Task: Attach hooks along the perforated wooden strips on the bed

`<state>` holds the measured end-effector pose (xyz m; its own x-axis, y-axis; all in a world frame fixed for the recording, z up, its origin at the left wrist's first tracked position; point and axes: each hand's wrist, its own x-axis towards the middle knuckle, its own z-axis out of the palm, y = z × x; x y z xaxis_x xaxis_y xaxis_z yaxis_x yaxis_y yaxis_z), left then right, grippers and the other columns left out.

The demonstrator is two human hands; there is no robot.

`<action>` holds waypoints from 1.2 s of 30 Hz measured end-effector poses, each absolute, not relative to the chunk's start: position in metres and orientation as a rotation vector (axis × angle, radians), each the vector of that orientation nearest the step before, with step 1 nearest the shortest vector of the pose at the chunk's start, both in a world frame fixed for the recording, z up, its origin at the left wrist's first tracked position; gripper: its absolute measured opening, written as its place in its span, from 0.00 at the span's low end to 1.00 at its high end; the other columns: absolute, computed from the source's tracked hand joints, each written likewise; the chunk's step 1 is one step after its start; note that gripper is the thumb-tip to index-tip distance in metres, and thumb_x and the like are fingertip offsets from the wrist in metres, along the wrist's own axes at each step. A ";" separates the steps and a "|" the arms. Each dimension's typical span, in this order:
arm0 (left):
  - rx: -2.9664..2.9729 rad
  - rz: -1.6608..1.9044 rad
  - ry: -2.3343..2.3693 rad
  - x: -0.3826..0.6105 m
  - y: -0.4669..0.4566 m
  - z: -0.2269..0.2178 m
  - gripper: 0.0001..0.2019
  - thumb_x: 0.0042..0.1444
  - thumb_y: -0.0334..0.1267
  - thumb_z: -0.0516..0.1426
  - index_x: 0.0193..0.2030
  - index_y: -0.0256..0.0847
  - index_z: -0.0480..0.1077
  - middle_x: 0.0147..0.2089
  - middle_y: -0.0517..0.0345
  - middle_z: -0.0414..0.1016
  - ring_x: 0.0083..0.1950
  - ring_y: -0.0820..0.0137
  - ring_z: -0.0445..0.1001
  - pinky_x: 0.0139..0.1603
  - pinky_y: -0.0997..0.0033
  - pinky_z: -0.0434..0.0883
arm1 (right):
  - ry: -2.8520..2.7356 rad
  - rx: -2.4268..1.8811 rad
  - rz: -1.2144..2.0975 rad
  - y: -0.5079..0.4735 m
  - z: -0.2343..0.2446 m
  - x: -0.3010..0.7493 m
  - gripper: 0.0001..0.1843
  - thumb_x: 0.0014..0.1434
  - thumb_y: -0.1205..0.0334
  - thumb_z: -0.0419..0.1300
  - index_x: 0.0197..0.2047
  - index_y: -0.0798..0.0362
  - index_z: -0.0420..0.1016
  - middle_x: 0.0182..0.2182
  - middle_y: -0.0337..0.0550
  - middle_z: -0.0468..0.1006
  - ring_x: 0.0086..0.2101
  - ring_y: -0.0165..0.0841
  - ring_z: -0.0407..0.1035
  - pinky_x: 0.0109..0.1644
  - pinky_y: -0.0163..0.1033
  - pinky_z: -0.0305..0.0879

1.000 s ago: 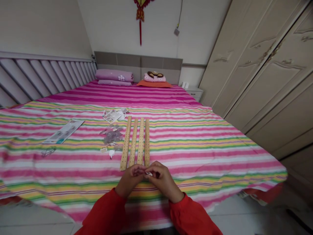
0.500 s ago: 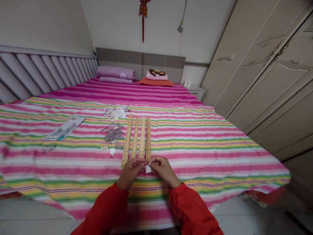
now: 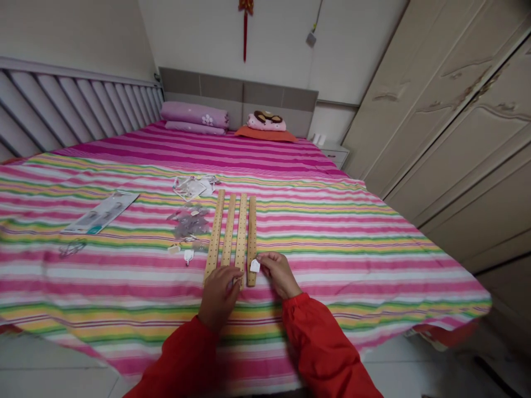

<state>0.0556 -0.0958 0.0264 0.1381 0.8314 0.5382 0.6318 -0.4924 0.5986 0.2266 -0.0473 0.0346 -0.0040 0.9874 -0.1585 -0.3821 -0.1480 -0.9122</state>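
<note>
Several perforated wooden strips (image 3: 233, 235) lie side by side on the striped bed cover (image 3: 332, 249). My right hand (image 3: 279, 272) pinches a small white hook piece (image 3: 254, 266) against the near end of the rightmost strip (image 3: 251, 232). My left hand (image 3: 219, 296) rests with curled fingers on the near ends of the strips. Both sleeves are red.
A pile of clear hooks (image 3: 189, 222), torn plastic wrapping (image 3: 193, 186) and a loose white hook (image 3: 188, 255) lie left of the strips. A printed packet (image 3: 99, 213) lies farther left. Pillows (image 3: 194, 116) sit by the headboard. A wardrobe (image 3: 456, 110) stands on the right.
Both hands moved forward from the bed edge to the strips' near ends and parted. The right hand carried the white hook piece to the rightmost strip.
</note>
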 end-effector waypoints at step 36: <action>2.294 1.260 1.585 0.075 -0.102 0.014 0.18 0.53 0.39 0.58 0.51 0.43 0.69 0.47 0.49 0.75 0.49 0.61 0.72 0.51 0.58 0.67 | -0.662 -0.984 1.535 -0.057 0.035 0.223 0.09 0.38 0.61 0.69 0.23 0.57 0.76 0.10 0.27 0.60 0.14 0.20 0.45 0.18 0.31 0.41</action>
<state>0.0746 -0.1023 0.0138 0.1256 0.8089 0.5743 0.7419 -0.4609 0.4870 0.2235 -0.0566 0.0350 -0.0107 0.9735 -0.2285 -0.5026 -0.2028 -0.8404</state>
